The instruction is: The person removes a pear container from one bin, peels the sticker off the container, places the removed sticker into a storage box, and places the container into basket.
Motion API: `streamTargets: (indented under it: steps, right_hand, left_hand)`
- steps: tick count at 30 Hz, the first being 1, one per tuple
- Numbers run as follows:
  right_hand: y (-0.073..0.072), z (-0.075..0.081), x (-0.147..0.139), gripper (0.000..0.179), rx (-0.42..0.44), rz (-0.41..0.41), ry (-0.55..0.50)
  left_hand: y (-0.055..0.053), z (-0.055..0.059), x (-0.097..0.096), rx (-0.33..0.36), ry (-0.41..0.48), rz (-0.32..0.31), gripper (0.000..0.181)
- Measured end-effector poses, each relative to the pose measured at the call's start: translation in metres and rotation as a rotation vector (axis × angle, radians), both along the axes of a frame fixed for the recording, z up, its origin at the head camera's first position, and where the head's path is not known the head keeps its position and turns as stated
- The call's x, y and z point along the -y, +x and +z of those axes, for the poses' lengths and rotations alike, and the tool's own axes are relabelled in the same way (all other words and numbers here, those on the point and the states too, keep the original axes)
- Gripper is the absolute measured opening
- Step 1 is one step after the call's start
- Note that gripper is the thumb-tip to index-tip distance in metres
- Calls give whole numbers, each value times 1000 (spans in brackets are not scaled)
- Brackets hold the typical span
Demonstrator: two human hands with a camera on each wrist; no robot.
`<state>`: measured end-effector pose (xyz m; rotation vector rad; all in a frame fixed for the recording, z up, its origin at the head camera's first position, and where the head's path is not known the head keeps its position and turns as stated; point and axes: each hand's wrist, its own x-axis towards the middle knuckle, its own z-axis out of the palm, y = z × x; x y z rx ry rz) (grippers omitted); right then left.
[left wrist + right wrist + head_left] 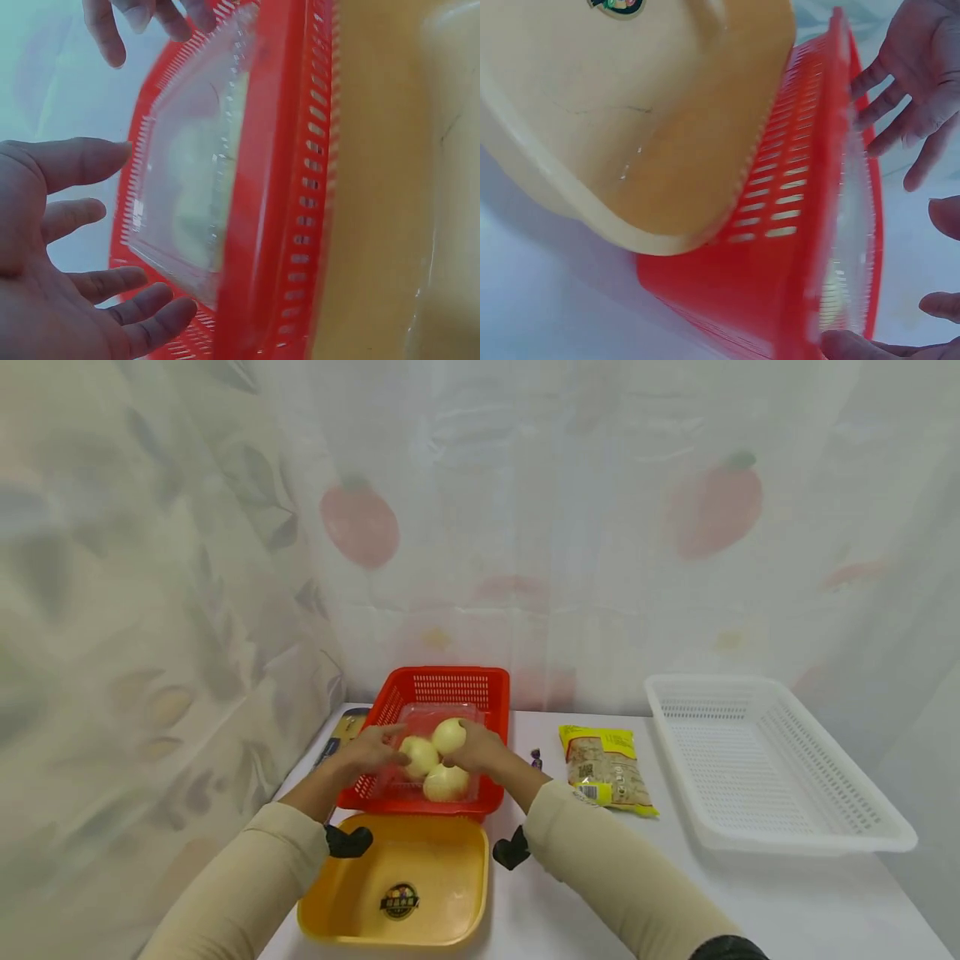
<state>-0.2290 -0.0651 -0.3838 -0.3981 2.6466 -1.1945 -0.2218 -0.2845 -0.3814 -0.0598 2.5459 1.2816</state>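
Note:
Three pale yellow round fruits or vegetables [418, 758] lie inside a clear plastic box [169, 157]. That box sits in a red slotted basket [497, 697]. Over the left side of the basket, my left hand [375, 750] has its fingers spread and grips nothing. My right hand [477, 750] is over the right side, fingers loosely bent, with no hold on anything visible. In the left wrist view, the left palm [52, 255] faces the box across a gap. Only part of the right hand [930, 349] shows in the right wrist view, near the basket rim.
A yellow basin [442, 860] with a round label stands against the basket's near side. To the right lie a small purple item [536, 760] and a yellow printed bag [607, 768]. A white slotted basket [862, 839] is at far right. Patterned curtains [555, 527] hang behind and left.

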Motion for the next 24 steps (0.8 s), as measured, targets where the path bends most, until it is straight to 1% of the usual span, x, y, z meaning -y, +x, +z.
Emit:
streamTargets:
  steps: [3,6,9,11,14,16,19,22,24]
  right_hand:
    - [1,9,-6,73,6,27,-57]
    - [4,20,-13,77,24,49,-105]
    - [8,29,-22,75,20,80,-127]
    - [11,36,-28,77,6,97,-128]
    - [18,47,-37,81,-18,99,-104]
    - [24,54,-42,84,-24,93,-83]
    - [32,63,-49,83,-55,85,-41]
    - [40,69,-56,82,-123,97,-6]
    - [46,74,-61,82,-156,97,-2]
  left_hand:
    - [4,9,-2,-2,19,15,75]
    - [8,19,-5,-38,9,15,81]
    - [14,27,-8,-82,-8,-10,81]
    - [17,33,-10,-116,-17,-43,79]
    - [22,40,-13,-152,-9,-83,76]
    - [26,45,-15,-171,-26,-96,77]
    - [32,56,-19,-200,-69,-108,78]
    - [41,66,-22,-246,-132,-128,78]
    - [47,72,-24,-282,-162,-146,78]
